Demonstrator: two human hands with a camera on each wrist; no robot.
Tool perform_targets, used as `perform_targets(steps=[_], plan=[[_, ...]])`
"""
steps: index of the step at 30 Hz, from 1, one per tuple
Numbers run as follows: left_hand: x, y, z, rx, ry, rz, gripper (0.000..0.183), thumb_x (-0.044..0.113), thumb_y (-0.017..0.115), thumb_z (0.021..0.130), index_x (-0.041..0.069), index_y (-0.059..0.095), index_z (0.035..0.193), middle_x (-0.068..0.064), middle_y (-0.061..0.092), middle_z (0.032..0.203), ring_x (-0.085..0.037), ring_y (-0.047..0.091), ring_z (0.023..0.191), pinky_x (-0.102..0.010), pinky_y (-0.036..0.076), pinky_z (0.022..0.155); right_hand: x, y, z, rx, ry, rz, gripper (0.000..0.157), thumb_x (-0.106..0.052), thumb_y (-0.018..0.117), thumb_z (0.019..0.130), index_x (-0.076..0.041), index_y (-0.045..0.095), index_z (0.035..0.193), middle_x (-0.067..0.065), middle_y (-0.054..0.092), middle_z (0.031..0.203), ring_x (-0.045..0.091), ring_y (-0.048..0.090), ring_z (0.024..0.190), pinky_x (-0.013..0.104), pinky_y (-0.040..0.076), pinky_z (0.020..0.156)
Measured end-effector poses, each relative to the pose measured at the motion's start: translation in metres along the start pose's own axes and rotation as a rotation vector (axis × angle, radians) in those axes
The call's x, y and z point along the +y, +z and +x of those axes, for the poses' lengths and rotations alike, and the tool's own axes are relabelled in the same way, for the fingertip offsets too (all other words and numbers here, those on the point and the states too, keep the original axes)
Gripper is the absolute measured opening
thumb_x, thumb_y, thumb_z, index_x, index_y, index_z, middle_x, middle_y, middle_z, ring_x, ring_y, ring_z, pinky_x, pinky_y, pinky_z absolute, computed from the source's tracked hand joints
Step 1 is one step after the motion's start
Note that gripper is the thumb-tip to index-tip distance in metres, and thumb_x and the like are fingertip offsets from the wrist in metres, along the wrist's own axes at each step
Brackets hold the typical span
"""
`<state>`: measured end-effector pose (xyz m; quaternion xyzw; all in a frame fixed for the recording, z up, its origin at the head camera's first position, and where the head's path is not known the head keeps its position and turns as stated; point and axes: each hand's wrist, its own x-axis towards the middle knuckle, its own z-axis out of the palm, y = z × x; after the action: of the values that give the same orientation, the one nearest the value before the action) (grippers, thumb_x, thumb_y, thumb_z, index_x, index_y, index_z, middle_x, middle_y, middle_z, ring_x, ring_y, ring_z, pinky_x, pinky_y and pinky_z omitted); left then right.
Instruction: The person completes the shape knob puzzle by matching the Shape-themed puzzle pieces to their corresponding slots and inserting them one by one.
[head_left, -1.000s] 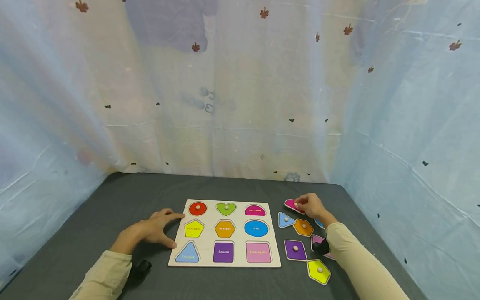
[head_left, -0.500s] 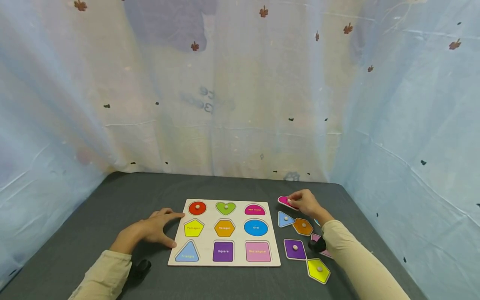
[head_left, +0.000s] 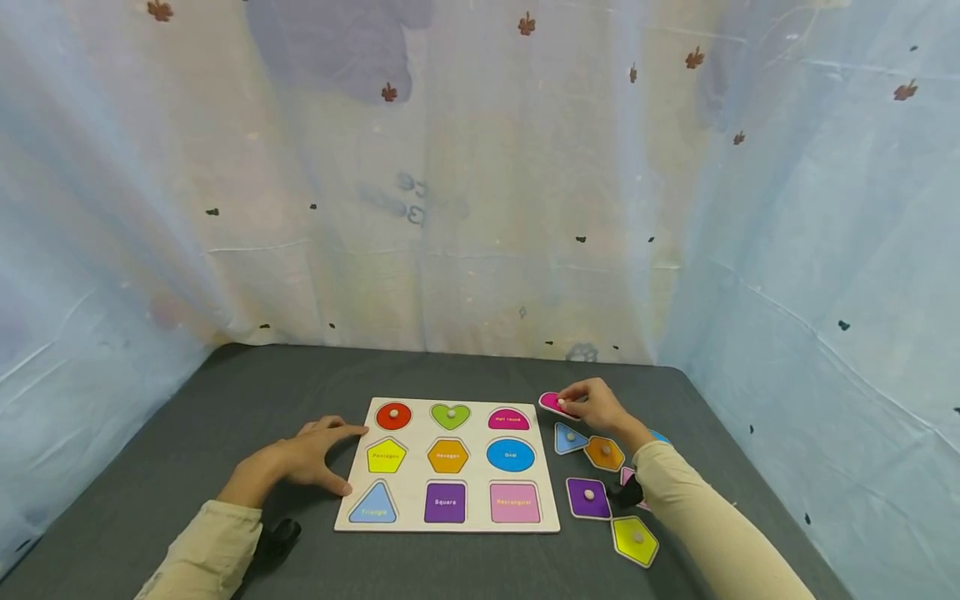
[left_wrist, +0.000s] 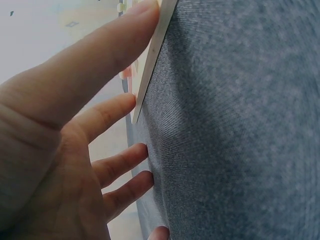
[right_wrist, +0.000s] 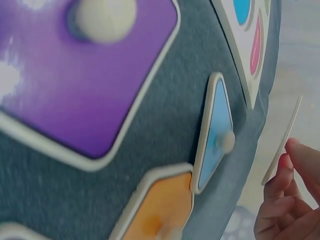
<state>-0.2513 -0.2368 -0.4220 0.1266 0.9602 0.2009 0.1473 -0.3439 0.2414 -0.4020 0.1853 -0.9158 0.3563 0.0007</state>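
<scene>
My right hand (head_left: 598,408) pinches the small knob of a magenta half-round puzzle piece (head_left: 550,402), just off the board's far right corner. In the right wrist view this piece (right_wrist: 283,142) is seen edge-on, raised off the table. At the left, my left hand (head_left: 313,457) touches the white puzzle board's (head_left: 416,477) left edge with spread thumb and index finger, not curled round it. A red circle (head_left: 393,416) and a green heart (head_left: 450,416) with knobs sit in the board. Its half-round recess (head_left: 508,419) shows a printed label without a knob.
Right of the board lie a blue triangle (head_left: 570,438), an orange hexagon (head_left: 603,453), a purple square (head_left: 588,498) and a yellow pentagon (head_left: 634,542). My right forearm partly covers a blue piece (head_left: 659,437) and a pink piece (head_left: 627,475). A dark cloth covers the table (head_left: 450,571).
My right hand has carried the magenta half-round piece leftward, from beyond the loose pieces to near the board's corner. My left hand keeps its place.
</scene>
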Motion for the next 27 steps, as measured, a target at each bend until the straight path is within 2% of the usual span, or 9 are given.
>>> perform_targets(steps=[8, 17, 22, 27], plan=[[0.001, 0.000, 0.000, 0.004, -0.006, 0.009, 0.097, 0.041, 0.092, 0.070, 0.022, 0.046, 0.152, -0.021, 0.038, 0.151, -0.046, 0.037, 0.134, -0.079, 0.034, 0.099, -0.006, 0.014, 0.005, -0.033, 0.041, 0.016, 0.019, -0.006, 0.067, 0.096, 0.005, 0.074, 0.110, 0.020, 0.071, 0.104, 0.019, 0.061, 0.081, 0.024, 0.054, 0.069], [0.000, 0.000, 0.000, 0.008, -0.001, 0.006, 0.096, 0.040, 0.092, 0.070, 0.021, 0.046, 0.152, -0.022, 0.038, 0.150, -0.047, 0.037, 0.134, -0.082, 0.030, 0.099, -0.014, 0.022, 0.006, -0.041, -0.024, 0.048, 0.017, -0.007, 0.066, 0.097, 0.003, 0.075, 0.108, 0.016, 0.070, 0.099, 0.017, 0.060, 0.077, 0.024, 0.053, 0.068], [-0.002, 0.002, 0.000, 0.014, 0.006, 0.016, 0.097, 0.042, 0.092, 0.070, 0.021, 0.046, 0.152, -0.020, 0.040, 0.149, -0.046, 0.038, 0.133, -0.081, 0.033, 0.097, -0.017, 0.028, 0.009, -0.059, 0.015, 0.051, 0.018, -0.006, 0.064, 0.098, 0.003, 0.075, 0.109, 0.018, 0.070, 0.102, 0.016, 0.062, 0.076, 0.025, 0.055, 0.071], [-0.002, 0.002, 0.001, 0.016, 0.007, 0.026, 0.097, 0.043, 0.092, 0.069, 0.022, 0.045, 0.152, -0.021, 0.039, 0.150, -0.047, 0.038, 0.134, -0.082, 0.033, 0.096, -0.019, 0.035, 0.014, -0.053, 0.012, 0.023, 0.018, -0.006, 0.066, 0.097, 0.004, 0.075, 0.109, 0.018, 0.071, 0.102, 0.015, 0.061, 0.075, 0.025, 0.054, 0.068]])
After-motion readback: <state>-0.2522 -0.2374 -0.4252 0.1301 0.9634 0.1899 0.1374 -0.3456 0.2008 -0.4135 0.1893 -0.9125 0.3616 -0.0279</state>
